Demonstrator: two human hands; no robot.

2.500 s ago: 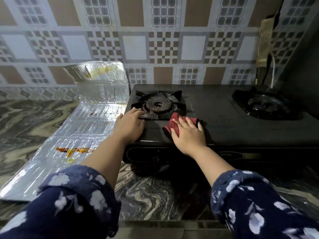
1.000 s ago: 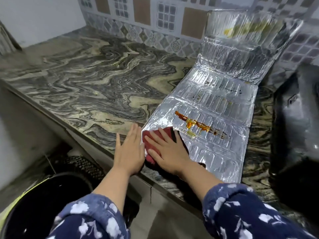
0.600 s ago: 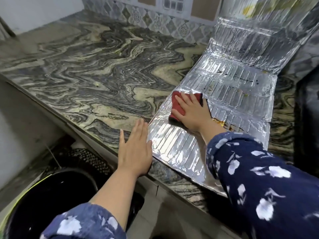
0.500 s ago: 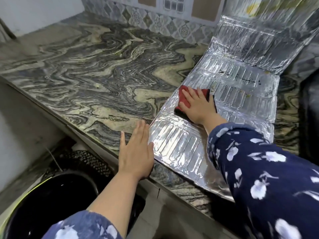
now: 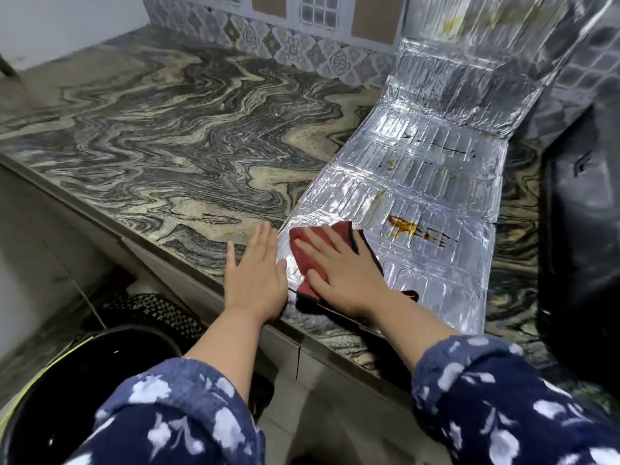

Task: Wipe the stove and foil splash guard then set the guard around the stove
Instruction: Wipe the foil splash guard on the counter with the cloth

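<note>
The silver foil splash guard lies flat on the marble counter, its far panel bent up against the tiled wall. Orange and dark stains mark its near panels. My right hand presses a red cloth flat on the guard's near left corner, fingers straight. My left hand lies flat on the counter at the guard's left edge, fingers straight. The black stove shows only as a dark side at the right.
The marble counter stretches to the left and back to the tiled wall. Its front edge runs diagonally under my wrists. A black bucket stands below on the floor at the lower left.
My view turned from the stove to the guard. My right hand slid the cloth up the foil, then back toward the near left corner. My left hand stayed flat at the guard's edge.
</note>
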